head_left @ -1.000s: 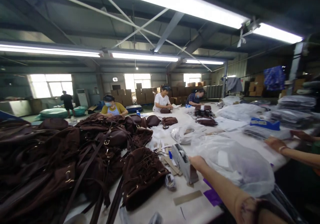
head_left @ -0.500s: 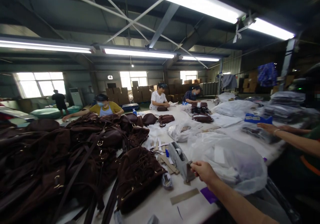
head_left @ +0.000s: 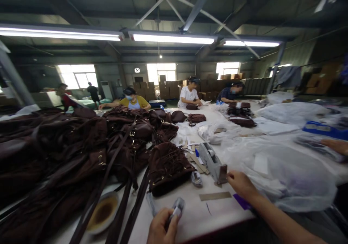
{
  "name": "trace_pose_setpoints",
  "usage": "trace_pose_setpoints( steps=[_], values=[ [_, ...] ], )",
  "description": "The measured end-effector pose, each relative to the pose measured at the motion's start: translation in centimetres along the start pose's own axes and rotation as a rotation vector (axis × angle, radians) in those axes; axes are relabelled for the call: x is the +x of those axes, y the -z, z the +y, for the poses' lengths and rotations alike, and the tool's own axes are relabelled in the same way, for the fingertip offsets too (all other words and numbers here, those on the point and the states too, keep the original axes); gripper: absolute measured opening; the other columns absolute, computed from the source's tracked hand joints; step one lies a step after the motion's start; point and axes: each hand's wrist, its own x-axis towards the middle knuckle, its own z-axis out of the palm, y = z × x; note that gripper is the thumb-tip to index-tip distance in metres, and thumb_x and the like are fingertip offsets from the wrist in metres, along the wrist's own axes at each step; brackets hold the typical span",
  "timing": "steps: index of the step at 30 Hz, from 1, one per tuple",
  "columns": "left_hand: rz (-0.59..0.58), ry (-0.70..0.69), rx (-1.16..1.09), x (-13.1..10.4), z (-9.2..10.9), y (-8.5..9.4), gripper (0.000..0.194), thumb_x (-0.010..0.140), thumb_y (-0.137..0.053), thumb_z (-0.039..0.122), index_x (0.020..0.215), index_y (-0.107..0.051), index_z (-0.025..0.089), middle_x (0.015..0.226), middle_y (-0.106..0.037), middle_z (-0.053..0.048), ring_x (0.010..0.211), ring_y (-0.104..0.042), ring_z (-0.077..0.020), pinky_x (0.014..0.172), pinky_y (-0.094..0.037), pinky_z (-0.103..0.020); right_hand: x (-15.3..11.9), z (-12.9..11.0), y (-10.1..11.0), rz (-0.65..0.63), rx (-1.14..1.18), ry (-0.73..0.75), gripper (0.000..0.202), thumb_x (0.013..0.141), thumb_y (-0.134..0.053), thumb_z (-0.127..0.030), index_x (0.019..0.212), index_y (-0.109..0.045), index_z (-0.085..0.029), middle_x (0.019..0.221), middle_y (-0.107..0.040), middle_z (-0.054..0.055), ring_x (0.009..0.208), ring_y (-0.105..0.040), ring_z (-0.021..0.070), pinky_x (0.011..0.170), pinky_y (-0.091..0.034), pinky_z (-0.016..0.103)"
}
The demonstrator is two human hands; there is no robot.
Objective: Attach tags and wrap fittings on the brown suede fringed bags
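My left hand [head_left: 164, 226] is closed around a small plastic-wrapped item [head_left: 177, 207] low in the view, at the table's near edge. Beside the front end of the grey tape dispenser [head_left: 213, 163] is my right hand [head_left: 240, 183], its fingers pinched together; what they hold, if anything, is too small to name. A dark brown drawstring bag [head_left: 170, 168] lies left of the dispenser, with another small wrapped item [head_left: 196, 179] at its corner. A flat grey-brown strip [head_left: 214, 196] and a purple piece [head_left: 241, 201] lie in front of the dispenser.
Brown bags with straps [head_left: 67, 157] are heaped on the left, a round dish [head_left: 104, 212] near them. Clear plastic bags [head_left: 282, 171] cover the right. A co-worker's hand [head_left: 335, 145] shows at the right edge; several people are across the table.
The view has turned left and downward. My left hand has come into view with a wrapped item in it. My right hand is still beside the dispenser's front end.
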Motion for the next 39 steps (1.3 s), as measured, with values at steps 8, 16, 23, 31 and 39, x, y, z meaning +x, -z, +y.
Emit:
trace_pose_setpoints(
  steps=[8,16,23,31,39],
  values=[
    [0.082,-0.08,0.035,-0.6,1.2,-0.5,0.032,0.095,-0.053,0.044,0.082,-0.067,0.018,0.079,-0.061,-0.005,0.077,-0.057,-0.0197,0.071,-0.041,-0.028,-10.7,-8.6,-4.6,-0.483,0.386,0.149,0.024,0.082,-0.054,-0.038,0.084,-0.07,-0.02,0.069,-0.066,0.001,0.064,-0.056,0.0172,0.062,-0.043,0.028],
    [0.174,-0.366,0.219,-1.6,0.3,-1.0,0.014,0.095,-0.049,0.02,0.085,-0.059,0.019,0.087,-0.061,-0.008,0.085,-0.056,-0.023,0.077,-0.046,-0.036,-13.9,-12.4,-9.5,-0.496,0.422,0.072,0.036,0.082,-0.06,-0.047,0.06,-0.06,-0.019,0.056,-0.058,-0.001,0.056,-0.05,0.0136,0.057,-0.038,0.026],
    [0.214,-0.475,0.318,-1.9,-0.1,-1.2,0.013,0.093,-0.046,0.012,0.088,-0.056,0.02,0.091,-0.06,-0.008,0.087,-0.056,-0.0241,0.078,-0.049,-0.04,-14.1,-12.3,-10.0,-0.457,0.417,-0.009,0.042,0.075,-0.064,-0.056,0.053,-0.055,-0.021,0.05,-0.054,-0.003,0.052,-0.047,0.0136,0.056,-0.037,0.027],
    [0.268,-0.541,0.454,-1.9,-0.5,-1.6,0.016,0.093,-0.045,0.009,0.085,-0.055,0.019,0.086,-0.058,-0.008,0.084,-0.056,-0.0241,0.077,-0.052,-0.042,-14.6,-11.8,-10.4,-0.48,0.533,-0.128,0.04,0.072,-0.066,-0.055,0.055,-0.053,-0.021,0.049,-0.051,-0.004,0.047,-0.038,0.0106,0.049,-0.03,0.026],
    [0.356,-0.708,0.682,-1.9,-1.7,-2.1,0.022,0.088,-0.043,0.001,0.089,-0.057,0.017,0.086,-0.058,-0.009,0.092,-0.06,-0.0274,0.084,-0.059,-0.045,-14.2,-11.3,-11.9,-0.41,0.426,-0.154,0.039,0.07,-0.066,-0.05,0.052,-0.048,-0.021,0.046,-0.048,-0.004,0.045,-0.039,0.0096,0.047,-0.03,0.025]
  ],
)
